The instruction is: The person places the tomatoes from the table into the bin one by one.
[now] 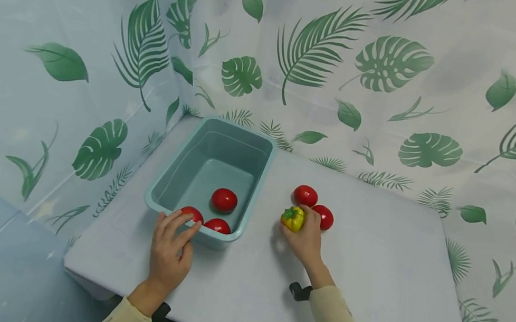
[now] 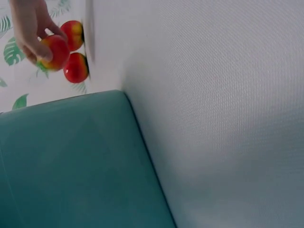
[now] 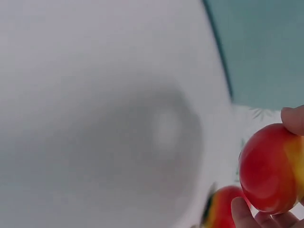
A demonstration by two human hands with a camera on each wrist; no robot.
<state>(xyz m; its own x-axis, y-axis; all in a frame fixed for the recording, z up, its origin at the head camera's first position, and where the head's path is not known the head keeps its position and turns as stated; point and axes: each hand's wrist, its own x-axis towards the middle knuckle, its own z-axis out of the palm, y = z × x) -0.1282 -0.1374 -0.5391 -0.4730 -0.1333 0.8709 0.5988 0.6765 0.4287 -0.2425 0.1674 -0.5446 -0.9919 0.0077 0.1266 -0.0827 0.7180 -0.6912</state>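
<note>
My right hand [image 1: 307,238] grips a toy bell pepper [image 1: 293,218], its yellow, green-stemmed top facing up in the head view. The right wrist view shows the same bell pepper [image 3: 268,168] smooth and red on one side, yellow on the other, between thumb and fingers. Right beside it are two more round red pieces [image 1: 305,195], which show yellow and dark green low down in the left wrist view. At the near rim of a blue-green plastic bin [image 1: 262,183], my left hand [image 1: 170,257] has its fingers loosely bent over the edge. Inside the bin lie three red pieces [image 1: 224,200].
A white cloth covers the table [image 1: 378,281]. Behind it and to the left hang leaf-patterned curtains [image 1: 328,47]. The bin stands at the table's left, towards the back corner.
</note>
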